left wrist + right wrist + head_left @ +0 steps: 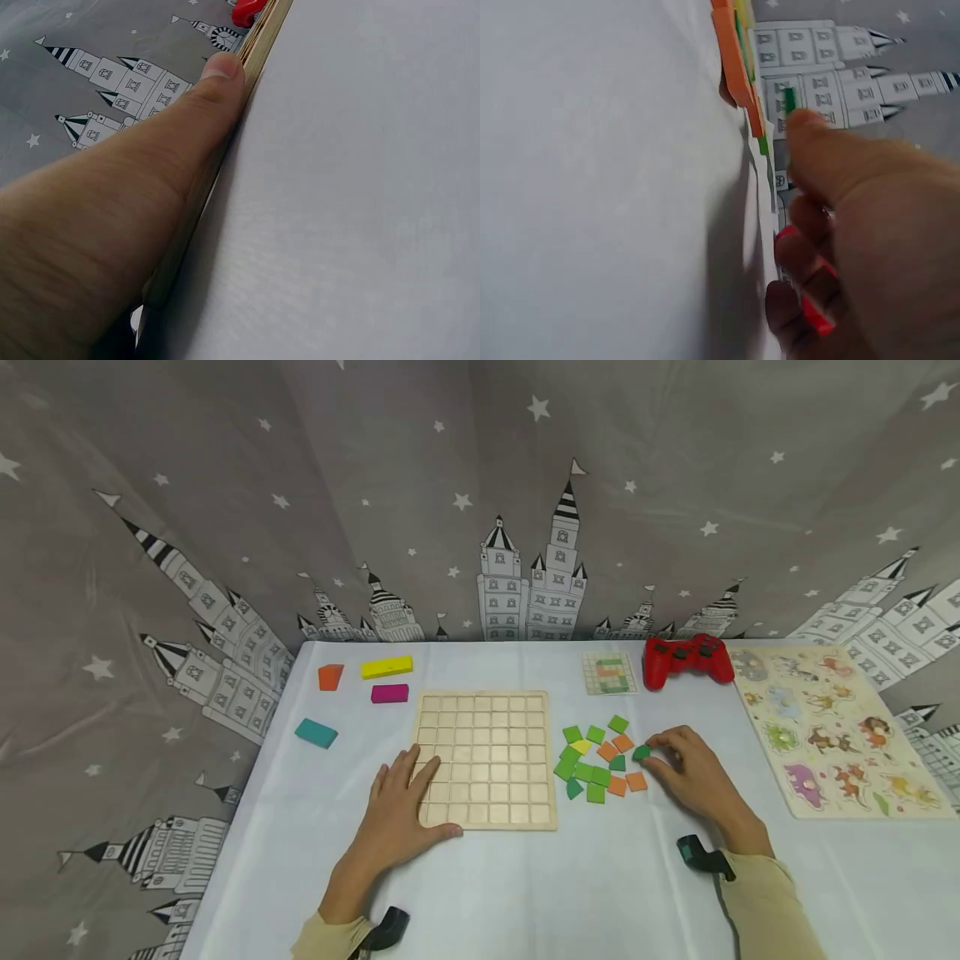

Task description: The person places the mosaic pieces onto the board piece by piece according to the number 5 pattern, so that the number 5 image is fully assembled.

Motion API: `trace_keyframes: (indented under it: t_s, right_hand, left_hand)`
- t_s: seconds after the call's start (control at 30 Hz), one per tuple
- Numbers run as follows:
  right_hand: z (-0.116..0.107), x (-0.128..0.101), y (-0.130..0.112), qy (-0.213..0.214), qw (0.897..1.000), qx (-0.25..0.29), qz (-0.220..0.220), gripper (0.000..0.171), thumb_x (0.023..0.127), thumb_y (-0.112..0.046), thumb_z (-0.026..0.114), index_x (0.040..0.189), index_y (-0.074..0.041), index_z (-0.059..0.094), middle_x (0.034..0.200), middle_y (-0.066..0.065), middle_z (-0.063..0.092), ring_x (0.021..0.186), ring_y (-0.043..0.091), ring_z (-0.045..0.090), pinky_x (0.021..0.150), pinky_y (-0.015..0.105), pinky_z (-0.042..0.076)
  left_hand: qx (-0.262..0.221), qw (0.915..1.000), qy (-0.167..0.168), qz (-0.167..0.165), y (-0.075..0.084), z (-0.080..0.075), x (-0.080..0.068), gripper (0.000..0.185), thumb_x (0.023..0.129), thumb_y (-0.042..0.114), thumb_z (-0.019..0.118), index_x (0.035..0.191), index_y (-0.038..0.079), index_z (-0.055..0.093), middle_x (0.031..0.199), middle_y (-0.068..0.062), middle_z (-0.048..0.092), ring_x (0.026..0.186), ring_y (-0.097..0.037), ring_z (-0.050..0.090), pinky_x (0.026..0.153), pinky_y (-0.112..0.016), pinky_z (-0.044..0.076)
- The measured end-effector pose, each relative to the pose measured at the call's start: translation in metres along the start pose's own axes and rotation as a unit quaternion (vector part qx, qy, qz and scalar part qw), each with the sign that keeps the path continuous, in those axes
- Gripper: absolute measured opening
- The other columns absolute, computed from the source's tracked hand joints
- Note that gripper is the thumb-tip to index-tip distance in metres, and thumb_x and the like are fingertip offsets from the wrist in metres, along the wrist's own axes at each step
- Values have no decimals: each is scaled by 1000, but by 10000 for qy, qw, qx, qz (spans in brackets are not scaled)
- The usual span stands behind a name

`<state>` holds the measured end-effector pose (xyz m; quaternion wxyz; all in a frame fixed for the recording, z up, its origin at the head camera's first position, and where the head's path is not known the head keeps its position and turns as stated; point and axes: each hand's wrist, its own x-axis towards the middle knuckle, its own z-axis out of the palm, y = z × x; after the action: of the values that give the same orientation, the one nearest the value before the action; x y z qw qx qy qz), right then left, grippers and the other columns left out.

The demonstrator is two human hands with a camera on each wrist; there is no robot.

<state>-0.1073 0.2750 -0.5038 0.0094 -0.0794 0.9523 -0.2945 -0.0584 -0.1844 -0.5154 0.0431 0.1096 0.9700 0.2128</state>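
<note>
Nearest: two beige sleeves, a dark wrist strap on each. Left hand (401, 802) lies flat, fingers straight and slightly spread, pressing the lower left corner of the wooden grid board (486, 758); the thumb runs along its front edge. Board is pale, smooth wood, square, seven by seven shallow cells, none filled that I can see.

Right hand (690, 768) has fingers curled, pinching one dark green square tile (641, 752) at the right edge of the tile pile (596, 760). Tiles are thin, flat, matte squares: about nine green, four orange, one yellow; several overlap, so the count is rough.

White cloth (525, 893) covers the table, lightly creased.

Further left: four solid blocks, teal (316, 732), magenta (390, 693), orange (330, 677), yellow (386, 667).

Far right: one small pattern card (609, 672), one glossy red game controller (687, 660), one wooden animal puzzle board (840, 731), its details too small to make out.
</note>
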Motion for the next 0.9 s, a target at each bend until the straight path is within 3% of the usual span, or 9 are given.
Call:
trace_keyframes:
  t_s: [0.17, 0.5, 0.73, 0.9]
  right_hand:
    - [7, 12, -22, 48, 9994, 122, -323, 28, 93, -18, 76, 117, -5, 68, 117, 15, 60, 101, 27, 56, 88, 48, 51]
    - [42, 60, -98, -227, 9922, 341, -1179, 28, 95, -29, 74, 115, -11, 68, 117, 8, 60, 108, 24, 55, 96, 45, 51]
    - [77, 93, -143, -461, 9793, -159, -1966, 29, 98, -32, 70, 117, -11, 67, 118, 8, 59, 108, 26, 56, 97, 44, 51]
    - [98, 111, -165, -809, 9774, -319, -1927, 32, 102, -37, 63, 122, -13, 67, 122, 4, 58, 112, 22, 56, 102, 40, 51]
  left_hand:
    - [13, 10000, 52, 55, -1, -1, 2, 113, 70, 76, 75, 158, 17, 39, 170, -17, 21, 157, -40, 17, 126, -63, 11]
    - [54, 9999, 104, 5, -2, 2, 4, 113, 68, 77, 76, 157, 17, 41, 169, -18, 21, 157, -41, 17, 126, -63, 12]
    - [89, 9999, 41, -130, 0, 2, 3, 111, 69, 78, 75, 157, 17, 42, 170, -17, 20, 157, -40, 15, 127, -62, 11]
    - [88, 9997, -61, -204, 2, 2, 2, 111, 69, 78, 74, 157, 18, 41, 170, -16, 20, 158, -40, 15, 127, -61, 11]
